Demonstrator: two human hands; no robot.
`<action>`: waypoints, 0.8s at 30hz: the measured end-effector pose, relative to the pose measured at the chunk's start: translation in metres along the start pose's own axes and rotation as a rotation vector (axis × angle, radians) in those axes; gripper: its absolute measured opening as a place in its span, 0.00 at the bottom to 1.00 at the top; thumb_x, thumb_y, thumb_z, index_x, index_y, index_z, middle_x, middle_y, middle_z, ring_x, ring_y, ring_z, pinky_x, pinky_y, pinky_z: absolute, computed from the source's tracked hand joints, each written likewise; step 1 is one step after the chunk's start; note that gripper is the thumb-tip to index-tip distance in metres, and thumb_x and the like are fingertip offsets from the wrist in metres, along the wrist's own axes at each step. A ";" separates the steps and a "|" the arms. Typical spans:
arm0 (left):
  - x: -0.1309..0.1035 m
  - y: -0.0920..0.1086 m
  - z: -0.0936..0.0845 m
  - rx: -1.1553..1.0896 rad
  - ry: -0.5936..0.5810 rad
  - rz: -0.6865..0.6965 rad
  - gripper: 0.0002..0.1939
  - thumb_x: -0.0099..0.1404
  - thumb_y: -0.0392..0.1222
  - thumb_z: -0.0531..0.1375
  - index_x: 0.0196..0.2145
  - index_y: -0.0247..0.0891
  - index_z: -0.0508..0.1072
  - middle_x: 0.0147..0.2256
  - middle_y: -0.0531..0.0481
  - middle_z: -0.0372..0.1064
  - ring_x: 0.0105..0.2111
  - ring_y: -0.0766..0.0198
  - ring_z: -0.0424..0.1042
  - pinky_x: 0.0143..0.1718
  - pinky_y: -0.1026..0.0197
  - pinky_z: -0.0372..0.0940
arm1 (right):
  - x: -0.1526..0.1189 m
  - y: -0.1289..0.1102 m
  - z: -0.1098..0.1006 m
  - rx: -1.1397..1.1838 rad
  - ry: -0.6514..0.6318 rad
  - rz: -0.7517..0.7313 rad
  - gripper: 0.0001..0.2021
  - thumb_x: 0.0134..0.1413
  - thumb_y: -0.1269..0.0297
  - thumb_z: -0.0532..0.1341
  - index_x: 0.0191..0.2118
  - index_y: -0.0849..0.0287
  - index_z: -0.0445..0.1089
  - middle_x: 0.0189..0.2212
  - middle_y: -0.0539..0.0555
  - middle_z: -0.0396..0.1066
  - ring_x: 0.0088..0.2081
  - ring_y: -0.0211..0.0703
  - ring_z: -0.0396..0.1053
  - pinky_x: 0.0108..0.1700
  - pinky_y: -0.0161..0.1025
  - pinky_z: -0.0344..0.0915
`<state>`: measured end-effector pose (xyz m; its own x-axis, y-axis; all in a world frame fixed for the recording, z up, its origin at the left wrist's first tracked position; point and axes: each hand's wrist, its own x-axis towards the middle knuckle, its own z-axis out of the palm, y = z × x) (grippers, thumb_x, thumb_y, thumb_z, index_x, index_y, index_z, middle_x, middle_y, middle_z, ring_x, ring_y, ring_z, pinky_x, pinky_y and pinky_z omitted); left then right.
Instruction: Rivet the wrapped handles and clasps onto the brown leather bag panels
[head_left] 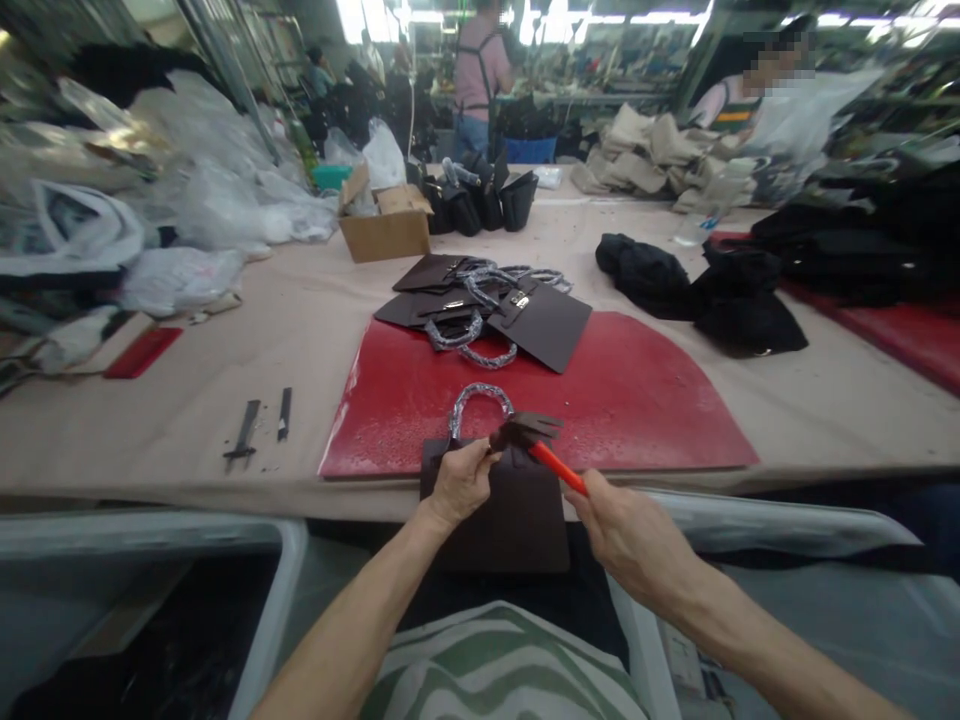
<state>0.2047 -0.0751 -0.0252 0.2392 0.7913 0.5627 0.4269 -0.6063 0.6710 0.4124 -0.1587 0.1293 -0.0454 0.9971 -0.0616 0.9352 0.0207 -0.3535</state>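
Nearest, a dark brown, flat rectangular bag panel (510,525) overhangs the table's front edge above the person's lap, below and between the 2 hands. The left hand (459,488) lies over its upper left part, fingers drawn together; whether they pinch anything I cannot tell. The right hand (616,515), just beyond the panel's right edge, is wrapped around a claw hammer with a red-orange handle and dark head (553,464), the head close by the left fingertips. A looped handle in clear plastic wrap (482,389) rises from the panel's top over a glossy red board (622,400). To the left, a dark 2-pronged tool (244,432) lies on the beige cloth-covered table (285,300). Farther off are a heap of similar brown panels (546,322), then an open cardboard box (386,237).
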 end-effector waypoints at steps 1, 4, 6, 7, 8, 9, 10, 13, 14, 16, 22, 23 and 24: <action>0.000 0.000 0.000 -0.006 -0.003 -0.004 0.09 0.72 0.38 0.52 0.39 0.39 0.72 0.32 0.47 0.78 0.32 0.62 0.79 0.38 0.64 0.74 | 0.003 0.008 0.007 -0.017 -0.022 0.008 0.10 0.61 0.59 0.54 0.29 0.53 0.57 0.19 0.52 0.65 0.20 0.44 0.62 0.26 0.40 0.45; 0.001 0.001 -0.001 -0.026 0.000 -0.015 0.08 0.72 0.38 0.52 0.39 0.39 0.72 0.34 0.47 0.78 0.34 0.62 0.80 0.40 0.63 0.74 | 0.014 0.037 0.016 -0.007 -0.060 0.023 0.12 0.64 0.57 0.50 0.29 0.53 0.58 0.20 0.52 0.65 0.23 0.44 0.63 0.28 0.40 0.47; 0.001 0.002 -0.001 -0.026 0.000 -0.027 0.08 0.71 0.37 0.53 0.40 0.40 0.72 0.34 0.47 0.78 0.35 0.62 0.80 0.41 0.62 0.74 | 0.027 0.059 0.020 0.048 -0.075 0.053 0.15 0.65 0.55 0.48 0.27 0.53 0.58 0.21 0.51 0.66 0.24 0.43 0.63 0.29 0.39 0.51; 0.001 0.003 -0.001 -0.028 -0.003 -0.031 0.08 0.71 0.37 0.53 0.40 0.39 0.72 0.34 0.47 0.78 0.35 0.62 0.80 0.40 0.62 0.74 | 0.035 0.069 0.023 0.059 -0.071 0.083 0.17 0.66 0.55 0.47 0.26 0.54 0.59 0.21 0.51 0.66 0.25 0.42 0.63 0.29 0.38 0.52; 0.001 0.003 -0.001 -0.032 -0.005 -0.029 0.08 0.71 0.37 0.53 0.40 0.39 0.71 0.34 0.47 0.78 0.34 0.62 0.80 0.40 0.62 0.74 | 0.044 0.079 0.025 0.052 -0.064 0.116 0.18 0.66 0.55 0.47 0.26 0.54 0.59 0.21 0.51 0.66 0.25 0.42 0.64 0.29 0.37 0.54; 0.001 0.003 -0.001 -0.038 -0.005 -0.023 0.08 0.71 0.37 0.53 0.40 0.39 0.71 0.34 0.47 0.78 0.34 0.62 0.79 0.39 0.63 0.74 | 0.054 0.088 0.028 0.031 -0.051 0.151 0.17 0.65 0.56 0.47 0.26 0.55 0.60 0.21 0.52 0.66 0.25 0.42 0.64 0.29 0.37 0.55; 0.001 0.003 0.000 -0.045 -0.003 -0.016 0.07 0.71 0.37 0.53 0.40 0.39 0.71 0.33 0.47 0.78 0.34 0.62 0.79 0.39 0.62 0.74 | 0.063 0.095 0.030 0.005 -0.028 0.183 0.16 0.65 0.58 0.48 0.27 0.56 0.63 0.22 0.53 0.67 0.26 0.43 0.65 0.30 0.38 0.57; 0.001 0.003 -0.001 -0.060 0.011 0.000 0.07 0.71 0.37 0.53 0.40 0.39 0.71 0.34 0.47 0.78 0.34 0.61 0.79 0.39 0.62 0.74 | 0.083 0.101 0.036 -0.136 0.117 0.128 0.13 0.63 0.61 0.51 0.38 0.62 0.69 0.36 0.63 0.72 0.35 0.50 0.68 0.35 0.42 0.60; 0.002 0.003 -0.001 -0.062 0.013 -0.005 0.07 0.71 0.37 0.53 0.40 0.39 0.71 0.34 0.46 0.78 0.34 0.61 0.79 0.39 0.61 0.74 | 0.086 0.098 0.040 -0.189 0.185 0.060 0.14 0.63 0.61 0.52 0.43 0.63 0.70 0.42 0.66 0.72 0.40 0.54 0.68 0.38 0.45 0.62; 0.003 0.004 -0.003 -0.064 0.004 -0.029 0.08 0.71 0.37 0.52 0.40 0.39 0.71 0.34 0.46 0.78 0.35 0.60 0.79 0.39 0.60 0.74 | 0.090 0.084 0.051 -0.220 0.304 -0.124 0.17 0.63 0.58 0.53 0.50 0.64 0.69 0.50 0.69 0.69 0.48 0.58 0.67 0.44 0.50 0.64; 0.008 0.016 -0.001 -0.193 -0.019 -0.181 0.09 0.69 0.43 0.54 0.36 0.39 0.73 0.34 0.43 0.77 0.36 0.57 0.78 0.42 0.56 0.73 | 0.087 0.032 0.119 -0.111 0.360 -0.533 0.24 0.61 0.51 0.55 0.58 0.58 0.68 0.59 0.66 0.65 0.57 0.64 0.64 0.54 0.59 0.63; 0.012 0.017 0.000 -0.267 0.062 -0.277 0.10 0.69 0.45 0.55 0.35 0.39 0.73 0.33 0.44 0.77 0.35 0.57 0.78 0.42 0.56 0.73 | 0.088 0.029 0.129 -0.132 0.391 -0.554 0.25 0.61 0.50 0.55 0.57 0.58 0.68 0.59 0.66 0.65 0.57 0.66 0.64 0.54 0.61 0.62; 0.016 0.017 -0.002 -0.365 0.182 -0.394 0.12 0.70 0.48 0.54 0.34 0.39 0.71 0.31 0.45 0.76 0.33 0.58 0.78 0.40 0.56 0.73 | 0.090 0.028 0.137 -0.143 0.419 -0.563 0.25 0.61 0.49 0.55 0.57 0.59 0.69 0.59 0.66 0.66 0.56 0.68 0.64 0.54 0.63 0.61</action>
<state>0.2142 -0.0728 -0.0042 -0.0448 0.9564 0.2887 0.1167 -0.2820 0.9523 0.3862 -0.0788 -0.0140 -0.4231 0.7756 0.4684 0.8475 0.5217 -0.0984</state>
